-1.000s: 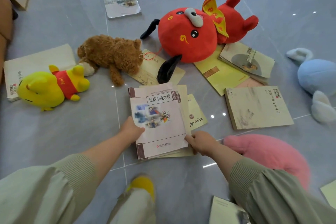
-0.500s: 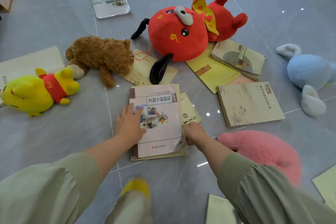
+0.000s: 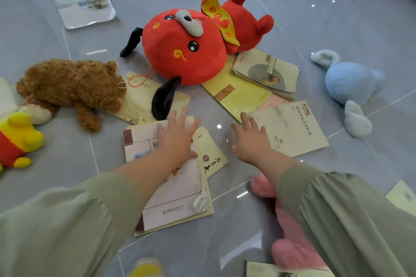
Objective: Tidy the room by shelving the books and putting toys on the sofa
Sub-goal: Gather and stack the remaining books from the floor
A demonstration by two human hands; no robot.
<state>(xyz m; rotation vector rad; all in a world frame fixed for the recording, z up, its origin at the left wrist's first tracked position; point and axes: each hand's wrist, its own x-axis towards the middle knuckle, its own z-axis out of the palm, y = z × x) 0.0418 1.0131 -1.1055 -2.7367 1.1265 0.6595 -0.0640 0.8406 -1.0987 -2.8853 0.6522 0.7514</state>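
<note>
Paper is what you are handling here: thin, soft-covered books that look light and limp, and likely to skate on the glossy grey tiled floor (image 3: 337, 18). Your left hand (image 3: 177, 139) lies palm down, fingers straight and spread, on the white-covered paperback (image 3: 173, 189) that tops a small pile of cream books directly beneath it. It grips nothing. Back toward your wrist on the thumb side, the cover's corner is curled and creased, so treat that spot as fragile and do not pull there. Your right hand (image 3: 252, 141) is flat and fanned too, with its fingertips at the near edge of the cream paperback with dark lettering (image 3: 297, 128), which lies just ahead and to the little-finger side. Whether they press on it I cannot tell. Both forearms reach forward and down, with the sage-green ribbed sleeves (image 3: 337, 209) stopping short of the wrists. I judge the best hold to be along a long edge or the spine: tip that edge up with your fingertips, slide your fingers under, and set your thumb on top so the pages stay shut. Squaring the pile first should let it lift as one. The round red plush dog (image 3: 184, 51) just beyond your left fingertips is soft and can be grabbed anywhere.
</note>
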